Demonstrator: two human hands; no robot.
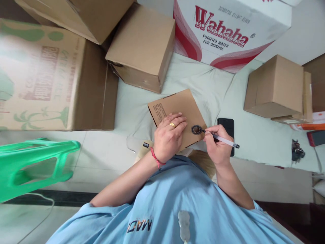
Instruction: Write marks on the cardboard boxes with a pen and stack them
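Note:
A flat brown cardboard box with small printed text lies in front of me. My left hand, with a gold ring and a red string bracelet, rests flat on its top, fingers stretched out. Between thumb and fingers my right hand grips a pen with a pale barrel and a dark end. The pen's tip is at the right edge of a dark-ringed oval on the box; whether that oval is drawn or a cut hole, I cannot tell. A black phone lies partly behind my right hand.
Behind the flat box stand a plain carton and a white-and-red Wahaha carton. A large printed carton is at left, above a green plastic stool. At right are another carton and keys on the pale cloth.

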